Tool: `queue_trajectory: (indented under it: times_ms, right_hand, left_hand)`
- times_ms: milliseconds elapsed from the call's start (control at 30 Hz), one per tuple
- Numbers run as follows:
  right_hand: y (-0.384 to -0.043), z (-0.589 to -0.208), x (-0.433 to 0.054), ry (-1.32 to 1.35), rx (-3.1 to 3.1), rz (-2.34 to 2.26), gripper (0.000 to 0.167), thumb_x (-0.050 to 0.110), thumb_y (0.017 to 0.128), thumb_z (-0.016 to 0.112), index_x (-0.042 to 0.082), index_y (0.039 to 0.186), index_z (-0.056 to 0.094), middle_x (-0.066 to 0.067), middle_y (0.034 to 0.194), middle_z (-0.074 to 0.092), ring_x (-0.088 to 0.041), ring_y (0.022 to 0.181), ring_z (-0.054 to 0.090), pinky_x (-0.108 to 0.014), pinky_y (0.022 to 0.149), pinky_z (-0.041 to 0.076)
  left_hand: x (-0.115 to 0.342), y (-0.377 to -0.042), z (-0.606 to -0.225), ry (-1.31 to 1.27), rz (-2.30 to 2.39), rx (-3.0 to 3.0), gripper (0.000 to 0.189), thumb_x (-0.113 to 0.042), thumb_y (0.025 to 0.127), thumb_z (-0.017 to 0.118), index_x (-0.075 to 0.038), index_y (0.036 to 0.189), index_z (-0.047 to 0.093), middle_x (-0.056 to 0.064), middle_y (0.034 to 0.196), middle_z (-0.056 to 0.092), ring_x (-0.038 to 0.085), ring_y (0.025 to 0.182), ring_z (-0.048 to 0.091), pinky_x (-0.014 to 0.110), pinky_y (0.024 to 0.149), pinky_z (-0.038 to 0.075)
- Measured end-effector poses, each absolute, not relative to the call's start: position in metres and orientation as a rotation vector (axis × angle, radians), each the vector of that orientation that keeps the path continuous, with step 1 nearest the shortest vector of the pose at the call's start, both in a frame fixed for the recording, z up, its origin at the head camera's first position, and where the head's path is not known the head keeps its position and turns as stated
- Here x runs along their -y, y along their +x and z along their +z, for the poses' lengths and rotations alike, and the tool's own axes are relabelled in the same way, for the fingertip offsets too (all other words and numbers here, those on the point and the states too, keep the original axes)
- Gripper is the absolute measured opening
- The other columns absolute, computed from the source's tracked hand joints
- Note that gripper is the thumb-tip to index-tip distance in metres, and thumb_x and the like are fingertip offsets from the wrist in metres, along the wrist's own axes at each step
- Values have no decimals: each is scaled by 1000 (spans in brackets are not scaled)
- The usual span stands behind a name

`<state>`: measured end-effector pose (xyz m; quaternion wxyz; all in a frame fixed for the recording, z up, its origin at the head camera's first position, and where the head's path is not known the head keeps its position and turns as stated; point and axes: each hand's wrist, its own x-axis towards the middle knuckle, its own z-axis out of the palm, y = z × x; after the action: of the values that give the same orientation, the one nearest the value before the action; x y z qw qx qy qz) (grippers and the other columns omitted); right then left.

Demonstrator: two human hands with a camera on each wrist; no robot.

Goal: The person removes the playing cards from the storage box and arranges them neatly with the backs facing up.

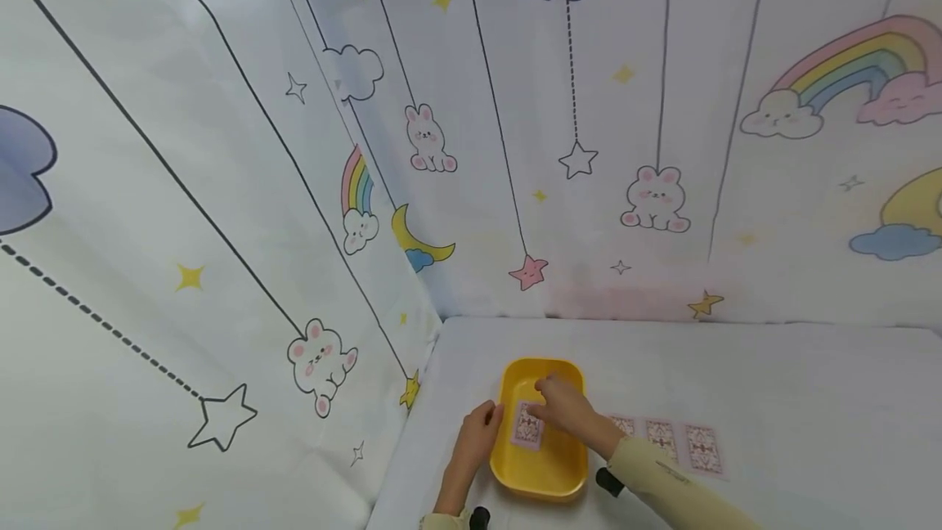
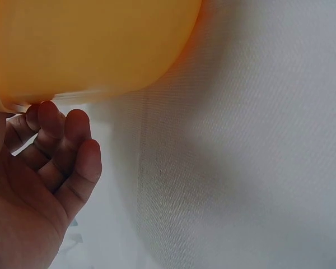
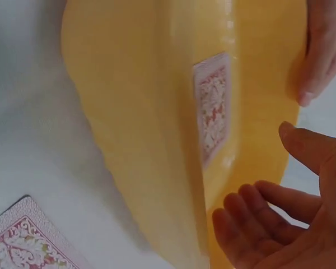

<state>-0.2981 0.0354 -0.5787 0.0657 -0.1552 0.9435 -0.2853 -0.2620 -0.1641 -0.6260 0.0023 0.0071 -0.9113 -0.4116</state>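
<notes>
A yellow plastic tray (image 1: 548, 485) stands on the white table, its long sides running away from me. My left hand (image 1: 480, 432) holds its left rim, the fingers bent against the outer wall in the left wrist view. A playing card (image 1: 527, 425) lies inside the tray with its red patterned back up. Above the tray is my right hand (image 1: 568, 411), its fingers loosely bent. In the right wrist view the thumb and fingers (image 3: 294, 143) stand apart with nothing between them, and the card (image 3: 214, 106) lies beyond them on the tray floor.
To the right of the tray several more cards (image 1: 703, 448) lie in a row with patterned backs up; the nearest card (image 1: 623, 425) is partly hidden by my right arm. A wall covering (image 1: 471, 186) with cartoon drawings borders the table at the left and back.
</notes>
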Motion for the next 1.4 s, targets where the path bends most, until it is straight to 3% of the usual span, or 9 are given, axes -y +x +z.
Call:
queue_trajectory:
  times_ms: [167,400,600,933,1167,1333,1400]
  right_hand:
    - [-304,-589,-26,-438,-2813,-696,51,30,84,82,-1,121,66,-20,120,63,-29,98,63,-49,91,54]
    - [-309,-597,-18,-397,-2807,-524,50,31,79,86,0,114,67,-16,108,62,-26,87,55,-47,92,53]
    - [-312,-595,-14,-316,-2744,-504,47,31,77,87,3,109,67,-15,108,58,-27,89,49,-47,94,50]
    - [-301,-586,-3,-431,-2839,-328,49,30,71,91,0,101,65,-14,95,53,-29,86,46,-47,88,50]
    - [-299,-583,-1,-456,-2887,-295,58,22,74,89,-3,116,59,-19,103,58,-31,90,51,-49,93,51]
    - [-308,-589,-6,-396,-2811,-535,66,13,84,79,-6,138,46,-27,129,59,-40,117,58,-56,105,44]
    - [-313,-590,-9,-345,-2727,-688,65,8,85,76,-7,139,43,-26,128,60,-37,115,60,-54,105,45]
  left_hand:
    - [164,-261,-625,20,-1282,2856,32,-36,106,50,-15,82,52,-5,69,43,8,61,41,23,53,33]
    - [161,-259,-624,56,-1301,2884,30,-36,106,49,-16,84,53,-5,69,44,9,62,43,22,53,34]
    - [159,-258,-621,43,-1319,2877,31,-36,106,49,-15,84,53,-5,68,43,9,61,43,23,53,34]
    - [159,-261,-623,38,-1322,2875,32,-39,106,49,-17,83,52,-7,68,43,7,60,42,22,52,33]
    - [161,-261,-623,21,-1323,2858,32,-37,106,49,-17,81,51,-7,67,42,7,59,41,22,51,33]
    - [163,-261,-624,10,-1295,2853,33,-37,106,48,-17,80,51,-7,66,42,6,58,40,22,51,33]
    - [163,-261,-624,9,-1296,2849,33,-36,106,48,-16,80,51,-7,66,42,7,58,40,22,51,33]
